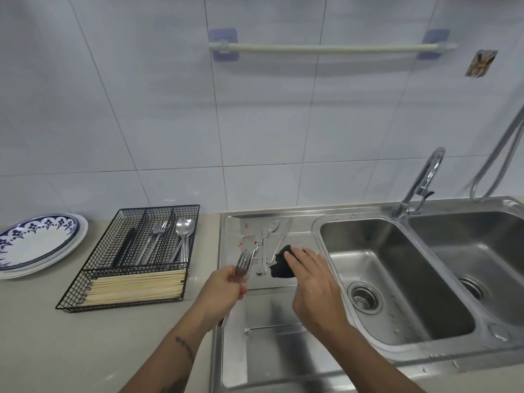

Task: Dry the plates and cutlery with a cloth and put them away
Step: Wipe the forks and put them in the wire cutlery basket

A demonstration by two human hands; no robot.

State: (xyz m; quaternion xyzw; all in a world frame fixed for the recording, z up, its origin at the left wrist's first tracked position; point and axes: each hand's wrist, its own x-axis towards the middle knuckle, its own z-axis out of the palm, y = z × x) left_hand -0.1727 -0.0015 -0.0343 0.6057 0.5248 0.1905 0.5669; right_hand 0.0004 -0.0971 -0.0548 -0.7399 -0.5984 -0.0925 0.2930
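L hand (pixel 226 285): curled round fork (pixel 244 263) handle, tines up.
R hand (pixel 314 282): fingers pressing dark cloth (pixel 282 265).
Fork feel: prob. light, stiff, slick if wet; hold mid-handle.

Two bare, sleeveless forearms, a dark tattoo (pixel 185 348) on the left one.
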